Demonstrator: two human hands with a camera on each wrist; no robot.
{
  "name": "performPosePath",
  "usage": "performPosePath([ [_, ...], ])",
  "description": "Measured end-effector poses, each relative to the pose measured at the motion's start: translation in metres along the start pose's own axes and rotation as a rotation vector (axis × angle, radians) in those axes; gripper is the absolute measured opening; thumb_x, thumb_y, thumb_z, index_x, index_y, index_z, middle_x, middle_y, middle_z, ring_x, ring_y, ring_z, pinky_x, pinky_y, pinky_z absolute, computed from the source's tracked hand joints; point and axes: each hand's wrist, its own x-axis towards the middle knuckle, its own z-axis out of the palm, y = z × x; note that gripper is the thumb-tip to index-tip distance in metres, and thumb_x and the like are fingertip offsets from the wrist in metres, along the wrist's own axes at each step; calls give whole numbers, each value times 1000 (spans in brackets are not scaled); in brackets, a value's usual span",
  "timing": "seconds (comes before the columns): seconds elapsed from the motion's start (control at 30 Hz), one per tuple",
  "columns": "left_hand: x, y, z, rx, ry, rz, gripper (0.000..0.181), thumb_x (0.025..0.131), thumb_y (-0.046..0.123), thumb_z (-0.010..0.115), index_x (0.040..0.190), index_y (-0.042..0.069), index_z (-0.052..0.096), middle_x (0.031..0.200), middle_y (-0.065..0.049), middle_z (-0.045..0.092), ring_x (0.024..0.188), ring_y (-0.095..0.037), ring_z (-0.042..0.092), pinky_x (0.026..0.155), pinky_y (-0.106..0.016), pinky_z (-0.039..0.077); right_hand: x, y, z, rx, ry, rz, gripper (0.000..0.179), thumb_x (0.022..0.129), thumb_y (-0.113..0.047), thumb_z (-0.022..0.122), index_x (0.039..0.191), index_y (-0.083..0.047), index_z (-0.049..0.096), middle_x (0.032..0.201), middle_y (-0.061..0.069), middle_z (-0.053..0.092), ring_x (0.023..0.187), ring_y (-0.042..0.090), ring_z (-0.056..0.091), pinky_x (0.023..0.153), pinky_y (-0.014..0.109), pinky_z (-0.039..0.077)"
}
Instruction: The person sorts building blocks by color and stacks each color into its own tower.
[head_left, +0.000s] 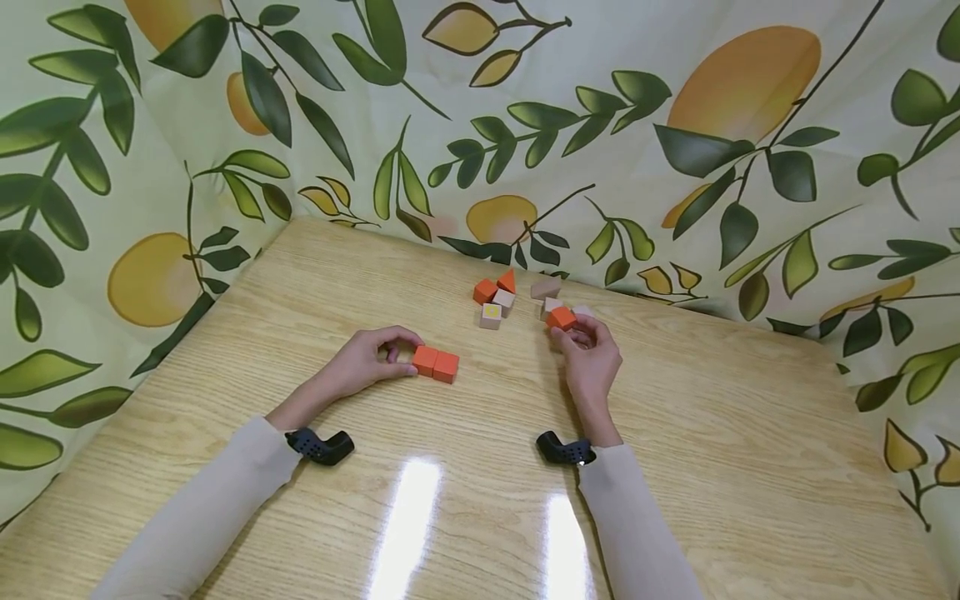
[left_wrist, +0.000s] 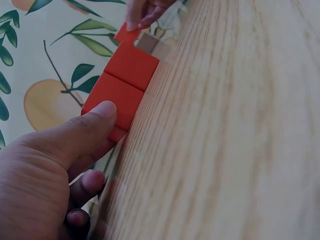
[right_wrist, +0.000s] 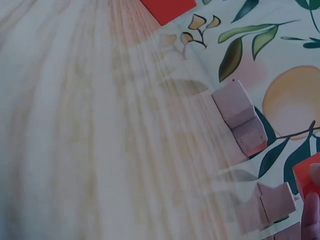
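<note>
Two red cube blocks sit side by side on the wooden table, the left cube (head_left: 424, 359) against the right cube (head_left: 446, 366). My left hand (head_left: 369, 360) pinches the left cube; in the left wrist view the thumb (left_wrist: 102, 112) presses on its face. Farther to the right, my right hand (head_left: 592, 360) holds another red block (head_left: 560, 318) between thumb and fingers. That block overlaps pale wooden blocks (head_left: 551, 306) behind it in the head view. Only a few fingertips of the right hand (right_wrist: 311, 212) show at the edge of the right wrist view.
Between the hands and farther back stand a red block (head_left: 484, 291), a red triangular block (head_left: 507, 282), a pale block (head_left: 503, 301) and one with a yellow mark (head_left: 491, 316). A longer pale block (head_left: 546, 288) lies near the leaf-patterned cloth (head_left: 510, 183) behind the table (head_left: 720, 467).
</note>
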Motion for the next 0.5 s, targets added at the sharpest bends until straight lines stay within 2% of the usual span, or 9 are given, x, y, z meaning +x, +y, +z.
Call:
performPosePath([
  [0.2, 0, -7, -1, -16, 2, 25, 37, 80, 22, 79, 114, 15, 66, 74, -3, 51, 69, -20, 45, 61, -27, 36, -4, -9, 4, 62, -37, -38, 37, 78, -8, 79, 112, -1, 64, 100, 11, 64, 84, 17, 59, 69, 18, 48],
  [0.5, 0, -8, -1, -5, 0, 49, 36, 81, 25, 78, 113, 16, 66, 74, -2, 51, 68, -19, 46, 61, -28, 36, -15, -23, 15, 117, -125, -96, 36, 78, -7, 79, 110, 1, 64, 98, 14, 63, 84, 19, 59, 72, 19, 49],
])
